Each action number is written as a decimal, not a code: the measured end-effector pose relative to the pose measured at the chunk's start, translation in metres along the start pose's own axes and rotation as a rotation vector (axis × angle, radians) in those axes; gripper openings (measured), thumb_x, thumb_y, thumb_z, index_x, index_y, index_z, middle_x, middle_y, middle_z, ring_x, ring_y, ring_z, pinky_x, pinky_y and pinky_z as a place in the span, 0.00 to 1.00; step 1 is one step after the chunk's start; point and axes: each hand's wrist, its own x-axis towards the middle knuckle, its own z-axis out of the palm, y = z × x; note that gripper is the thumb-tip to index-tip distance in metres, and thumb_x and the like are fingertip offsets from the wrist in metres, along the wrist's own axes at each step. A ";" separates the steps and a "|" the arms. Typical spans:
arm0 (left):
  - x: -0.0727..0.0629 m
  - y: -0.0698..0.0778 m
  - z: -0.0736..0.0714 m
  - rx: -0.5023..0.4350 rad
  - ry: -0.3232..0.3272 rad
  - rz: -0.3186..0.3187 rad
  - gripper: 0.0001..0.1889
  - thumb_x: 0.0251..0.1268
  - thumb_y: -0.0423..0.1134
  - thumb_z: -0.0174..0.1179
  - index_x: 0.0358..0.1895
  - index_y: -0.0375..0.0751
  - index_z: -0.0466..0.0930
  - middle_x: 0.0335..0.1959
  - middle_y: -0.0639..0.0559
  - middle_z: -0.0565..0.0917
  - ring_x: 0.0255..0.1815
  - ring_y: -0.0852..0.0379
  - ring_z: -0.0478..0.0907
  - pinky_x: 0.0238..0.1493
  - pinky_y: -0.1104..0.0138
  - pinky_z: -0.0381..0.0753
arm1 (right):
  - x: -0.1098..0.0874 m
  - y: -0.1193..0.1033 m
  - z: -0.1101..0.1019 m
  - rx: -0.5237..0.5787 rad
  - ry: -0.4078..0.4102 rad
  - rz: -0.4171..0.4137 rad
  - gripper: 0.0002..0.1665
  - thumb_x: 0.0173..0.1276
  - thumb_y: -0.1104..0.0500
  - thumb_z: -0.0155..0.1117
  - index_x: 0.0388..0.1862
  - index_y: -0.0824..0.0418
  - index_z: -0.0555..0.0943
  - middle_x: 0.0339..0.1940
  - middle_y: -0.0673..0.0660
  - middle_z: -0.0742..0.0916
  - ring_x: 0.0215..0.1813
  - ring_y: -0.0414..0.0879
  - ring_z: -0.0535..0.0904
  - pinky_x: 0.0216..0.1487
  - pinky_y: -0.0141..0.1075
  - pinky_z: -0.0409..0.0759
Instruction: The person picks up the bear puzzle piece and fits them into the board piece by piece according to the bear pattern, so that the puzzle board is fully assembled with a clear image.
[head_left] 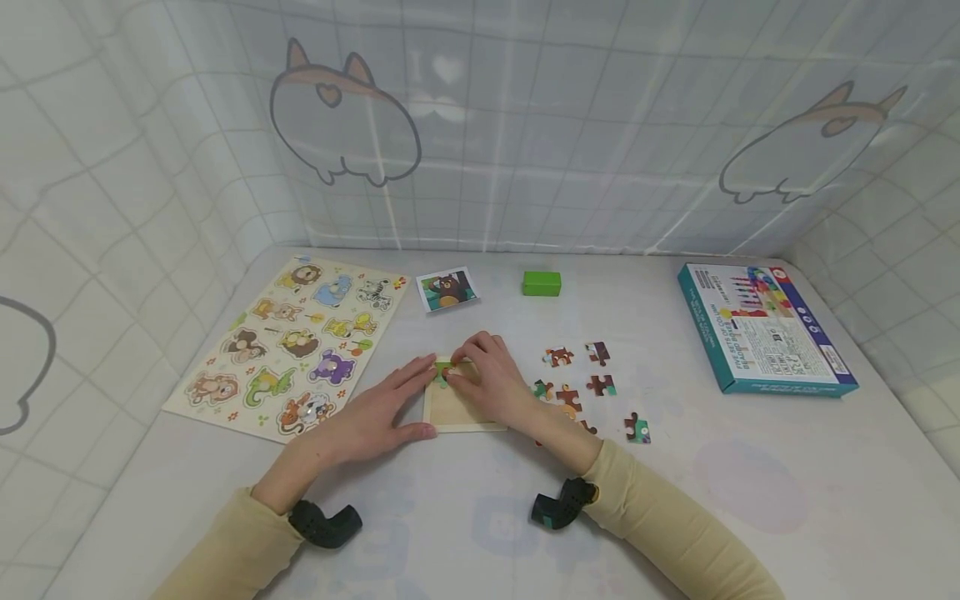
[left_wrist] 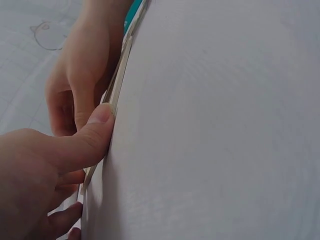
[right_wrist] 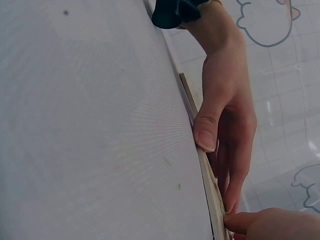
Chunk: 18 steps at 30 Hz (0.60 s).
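Note:
A shallow wooden puzzle tray (head_left: 459, 411) lies flat between the hands. The left hand (head_left: 381, 414) braces it, with straight fingers along its left side and the thumb by the near left corner. From the left wrist view, that thumb (left_wrist: 100, 120) rests against the tray's edge (left_wrist: 118, 82). The right hand (head_left: 491, 382) reaches over the tray and pinches a small puzzle piece (head_left: 447, 375) at the far left corner, partly hidden by the fingertips. Just right of the tray are several loose puzzle pieces (head_left: 568, 397), some overlapped by the right forearm.
A picture card of a bear (head_left: 448, 289) and a green block (head_left: 542, 283) lie behind the tray. At left is an animal puzzle board (head_left: 300, 343); a teal-edged box (head_left: 768, 329) lies at right. Dark wrist-worn cameras (head_left: 328, 525) sit at both cuffs. A tiled-print backdrop surrounds the table.

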 end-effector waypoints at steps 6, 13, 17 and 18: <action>-0.001 0.002 -0.001 0.005 -0.011 0.011 0.43 0.67 0.59 0.62 0.80 0.48 0.54 0.83 0.53 0.49 0.82 0.42 0.48 0.79 0.44 0.53 | 0.000 0.000 0.000 0.000 -0.001 0.006 0.11 0.69 0.56 0.68 0.46 0.61 0.83 0.48 0.55 0.79 0.54 0.51 0.71 0.56 0.43 0.75; 0.000 0.005 -0.002 0.021 -0.025 0.048 0.42 0.69 0.55 0.62 0.80 0.45 0.54 0.82 0.50 0.51 0.82 0.45 0.49 0.80 0.46 0.48 | -0.001 0.001 0.000 0.005 0.014 -0.017 0.10 0.69 0.57 0.69 0.44 0.61 0.83 0.47 0.56 0.79 0.53 0.52 0.71 0.55 0.43 0.75; 0.000 0.005 -0.001 0.033 -0.029 0.046 0.42 0.69 0.55 0.61 0.80 0.45 0.54 0.83 0.50 0.50 0.82 0.46 0.48 0.81 0.47 0.47 | -0.001 0.001 0.000 0.001 0.010 -0.015 0.11 0.69 0.56 0.69 0.45 0.61 0.83 0.48 0.56 0.80 0.54 0.52 0.71 0.56 0.43 0.75; 0.000 0.005 -0.001 0.036 -0.032 0.046 0.42 0.69 0.55 0.61 0.80 0.45 0.53 0.83 0.50 0.50 0.82 0.46 0.47 0.81 0.47 0.47 | -0.001 0.001 0.000 -0.002 0.008 -0.012 0.11 0.69 0.56 0.69 0.45 0.60 0.83 0.48 0.56 0.80 0.54 0.52 0.71 0.56 0.43 0.75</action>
